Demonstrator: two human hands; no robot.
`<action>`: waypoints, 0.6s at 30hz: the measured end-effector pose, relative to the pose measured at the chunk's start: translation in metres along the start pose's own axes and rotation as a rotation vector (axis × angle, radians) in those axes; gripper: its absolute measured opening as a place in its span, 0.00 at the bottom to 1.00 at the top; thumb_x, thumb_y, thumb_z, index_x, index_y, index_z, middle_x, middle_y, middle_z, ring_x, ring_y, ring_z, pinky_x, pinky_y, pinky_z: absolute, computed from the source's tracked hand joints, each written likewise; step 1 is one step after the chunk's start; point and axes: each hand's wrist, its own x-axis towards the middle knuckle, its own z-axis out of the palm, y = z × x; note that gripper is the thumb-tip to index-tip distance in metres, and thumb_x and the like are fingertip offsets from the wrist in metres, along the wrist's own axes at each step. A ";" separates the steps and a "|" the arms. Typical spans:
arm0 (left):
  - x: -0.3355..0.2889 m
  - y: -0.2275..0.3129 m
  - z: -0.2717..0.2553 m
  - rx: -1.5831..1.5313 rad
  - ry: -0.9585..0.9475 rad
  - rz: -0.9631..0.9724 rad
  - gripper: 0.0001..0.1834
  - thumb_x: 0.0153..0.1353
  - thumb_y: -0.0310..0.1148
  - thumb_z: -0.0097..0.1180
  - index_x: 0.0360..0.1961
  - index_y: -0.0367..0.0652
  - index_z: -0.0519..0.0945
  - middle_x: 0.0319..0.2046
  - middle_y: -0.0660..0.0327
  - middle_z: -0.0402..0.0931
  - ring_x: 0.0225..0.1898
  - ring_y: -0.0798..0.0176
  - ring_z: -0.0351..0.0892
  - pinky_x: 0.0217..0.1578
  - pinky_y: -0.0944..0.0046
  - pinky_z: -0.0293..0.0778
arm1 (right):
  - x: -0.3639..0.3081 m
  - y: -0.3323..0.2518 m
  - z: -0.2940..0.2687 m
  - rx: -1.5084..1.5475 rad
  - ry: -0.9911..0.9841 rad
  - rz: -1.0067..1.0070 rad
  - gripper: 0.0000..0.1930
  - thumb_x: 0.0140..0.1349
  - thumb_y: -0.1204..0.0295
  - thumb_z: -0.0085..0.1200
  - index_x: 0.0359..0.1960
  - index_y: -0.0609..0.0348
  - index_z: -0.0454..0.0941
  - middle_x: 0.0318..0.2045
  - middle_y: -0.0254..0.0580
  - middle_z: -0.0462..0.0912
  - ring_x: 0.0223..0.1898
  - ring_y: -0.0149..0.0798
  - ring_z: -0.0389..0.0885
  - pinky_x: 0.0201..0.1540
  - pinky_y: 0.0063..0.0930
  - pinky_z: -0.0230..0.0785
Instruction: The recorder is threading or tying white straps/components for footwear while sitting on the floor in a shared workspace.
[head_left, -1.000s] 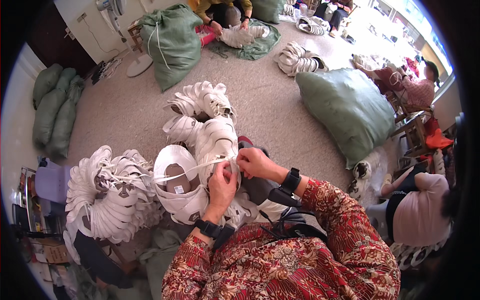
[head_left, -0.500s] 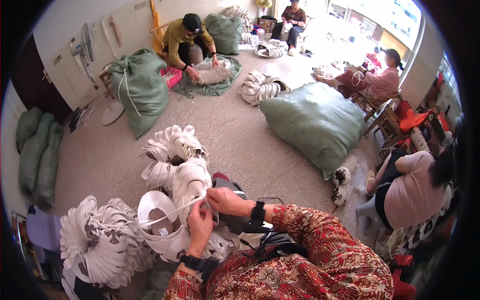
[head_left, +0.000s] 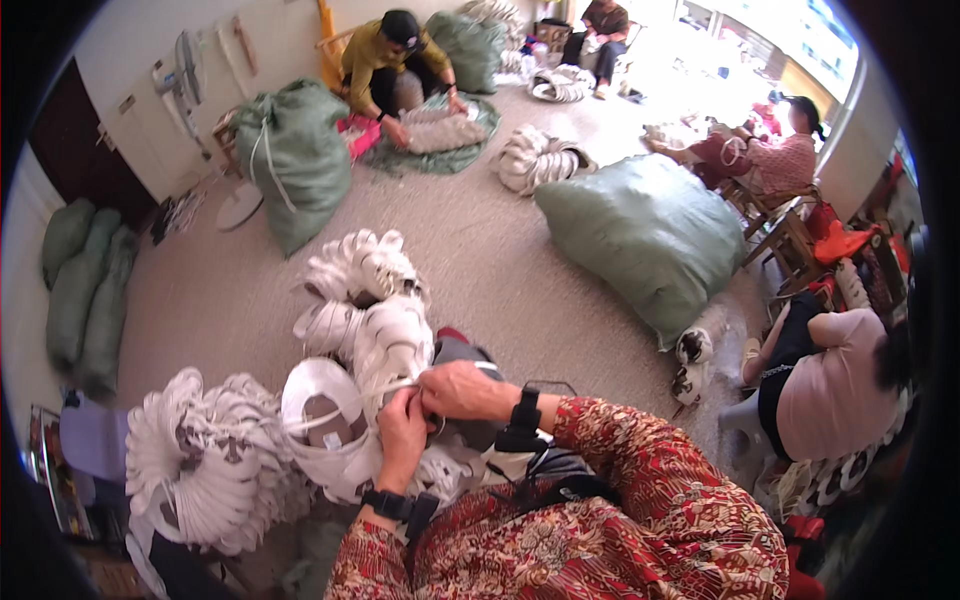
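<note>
Close together in front of me, my left hand (head_left: 403, 430) and my right hand (head_left: 462, 390) both pinch a narrow white strip (head_left: 398, 385). Their fingertips nearly meet, and the exact grip is partly hidden. Just beyond them stands a stack of nested white curved pieces (head_left: 385, 335), whose kind I cannot make out. Left of my hands, a round white piece (head_left: 322, 378) with a brown inside and a small pale label faces up. Farther left lies a big curled bundle of similar white pieces (head_left: 215, 480). A dark grey rounded object (head_left: 462, 352) sits partly behind my right hand.
Full green sacks stand at the far left (head_left: 295, 165) and right of centre (head_left: 645, 235); others lie by the left wall (head_left: 90, 290). A co-worker (head_left: 835, 370) sits at the right, another (head_left: 395, 60) bends over a white bundle (head_left: 445, 133), and others sit farther back.
My hands have drawn closer together on the white strip, the right one now beside the left fingertips. The whole view has shifted slightly. The bending co-worker's hands still touch the bundle.
</note>
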 end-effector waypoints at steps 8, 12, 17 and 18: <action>-0.051 0.018 -0.170 -1.207 0.145 -0.038 0.06 0.69 0.32 0.53 0.40 0.42 0.80 0.43 0.55 0.80 0.44 0.58 0.81 0.47 0.51 0.81 | -0.003 0.018 -0.002 0.173 0.161 -0.046 0.13 0.56 0.71 0.55 0.39 0.64 0.69 0.34 0.53 0.79 0.36 0.55 0.80 0.40 0.43 0.72; -0.084 0.032 -0.217 -0.828 0.072 -0.015 0.07 0.65 0.28 0.54 0.41 0.38 0.81 0.41 0.60 0.80 0.43 0.63 0.81 0.45 0.59 0.80 | -0.005 -0.005 -0.013 0.157 0.132 -0.017 0.13 0.58 0.71 0.58 0.40 0.61 0.70 0.45 0.52 0.76 0.45 0.54 0.77 0.48 0.41 0.71; -0.063 0.041 -0.178 0.158 0.007 -0.099 0.08 0.62 0.24 0.59 0.42 0.35 0.81 0.36 0.62 0.78 0.37 0.67 0.79 0.37 0.68 0.73 | 0.004 0.013 -0.005 0.115 0.390 -0.128 0.11 0.58 0.74 0.58 0.42 0.60 0.74 0.52 0.54 0.72 0.54 0.58 0.71 0.58 0.46 0.66; -0.054 0.045 -0.163 0.183 0.117 0.002 0.08 0.61 0.24 0.60 0.42 0.36 0.81 0.36 0.60 0.78 0.37 0.64 0.80 0.38 0.66 0.74 | 0.005 0.018 -0.004 0.108 0.345 -0.154 0.10 0.57 0.75 0.58 0.40 0.60 0.75 0.53 0.54 0.72 0.54 0.57 0.71 0.57 0.47 0.66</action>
